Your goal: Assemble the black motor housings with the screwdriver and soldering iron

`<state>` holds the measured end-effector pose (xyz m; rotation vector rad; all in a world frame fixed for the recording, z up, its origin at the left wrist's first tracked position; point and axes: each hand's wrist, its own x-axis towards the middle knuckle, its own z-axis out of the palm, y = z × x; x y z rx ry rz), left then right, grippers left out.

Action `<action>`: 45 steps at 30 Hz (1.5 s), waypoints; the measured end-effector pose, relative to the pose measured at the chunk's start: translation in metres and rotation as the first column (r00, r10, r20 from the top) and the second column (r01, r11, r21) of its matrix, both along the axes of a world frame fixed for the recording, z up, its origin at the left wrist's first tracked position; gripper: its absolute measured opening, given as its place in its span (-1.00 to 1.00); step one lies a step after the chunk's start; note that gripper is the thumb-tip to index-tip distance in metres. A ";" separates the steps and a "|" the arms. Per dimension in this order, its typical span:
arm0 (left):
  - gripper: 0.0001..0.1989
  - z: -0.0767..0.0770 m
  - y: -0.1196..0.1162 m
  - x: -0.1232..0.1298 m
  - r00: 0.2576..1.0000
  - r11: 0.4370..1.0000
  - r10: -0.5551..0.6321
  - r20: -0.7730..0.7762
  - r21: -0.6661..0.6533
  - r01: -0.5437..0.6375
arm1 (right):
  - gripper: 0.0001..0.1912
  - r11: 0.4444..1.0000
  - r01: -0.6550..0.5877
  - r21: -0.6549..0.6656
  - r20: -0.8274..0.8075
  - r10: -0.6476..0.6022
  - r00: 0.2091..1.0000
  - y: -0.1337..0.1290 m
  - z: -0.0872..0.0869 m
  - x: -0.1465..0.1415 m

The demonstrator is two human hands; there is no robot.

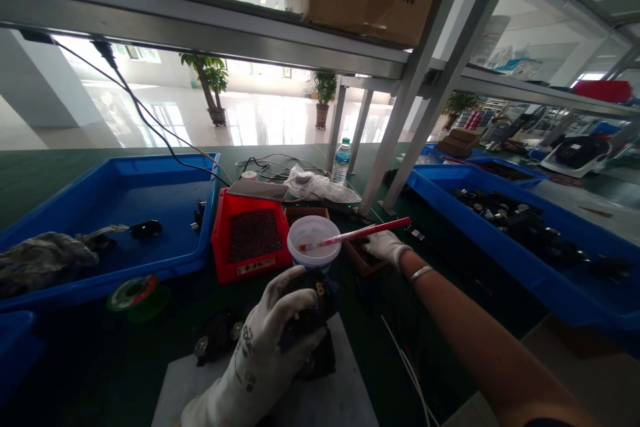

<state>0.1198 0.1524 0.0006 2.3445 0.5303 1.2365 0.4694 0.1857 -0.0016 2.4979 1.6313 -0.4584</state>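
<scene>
My left hand (pixel 267 337), in a white glove, is wrapped round a black part (pixel 324 290) with small brass-coloured pieces on its upper face. This part is above a pale board (pixel 353 380). Another black part with round metal pieces (pixel 215 340) lies left of my wrist. My right hand (pixel 386 247), gloved too, reaches into a small brown box (pixel 364 265); its fingertips are hidden there. Beside that box stands a white tub (pixel 314 261), and a red-handled brush (pixel 357 233) rests across its rim.
A red bin (pixel 218 253) of small dark pieces stands left of the tub. Blue trays (pixel 175 267) flank the work area, the right one (pixel 480 253) holding black parts. Metal uprights (pixel 400 127) and a shelf (pixel 225 33) rise behind. A water bottle (pixel 342 163) stands near cables.
</scene>
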 end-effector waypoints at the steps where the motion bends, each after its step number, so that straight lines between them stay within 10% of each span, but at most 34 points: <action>1: -0.64 0.000 0.000 0.000 1.000 1.000 -0.004 -0.002 -0.003 0.004 | -0.67 1.000 0.007 -0.006 -0.009 -0.007 1.000 0.001 0.000 0.001; 21: -0.52 0.002 0.001 0.001 0.999 0.995 -0.033 0.011 -0.090 0.034 | -0.73 0.946 0.233 0.223 -0.315 -0.156 0.936 -0.028 0.015 -0.002; 30: -0.30 -0.008 -0.003 0.008 0.991 0.995 0.090 0.098 -0.047 -0.085 | -0.82 0.722 0.241 0.649 -0.496 0.162 0.853 -0.114 0.030 -0.098; 36: -0.24 -0.015 -0.012 0.007 0.984 0.983 0.168 0.062 0.060 -0.172 | -0.89 0.450 -0.029 0.892 -0.150 0.357 0.922 -0.125 0.036 -0.163; 45: -0.31 -0.011 -0.020 0.005 0.982 0.971 0.189 -0.007 0.152 -0.185 | -0.84 0.401 -0.302 0.865 0.220 0.238 0.946 -0.120 0.042 -0.173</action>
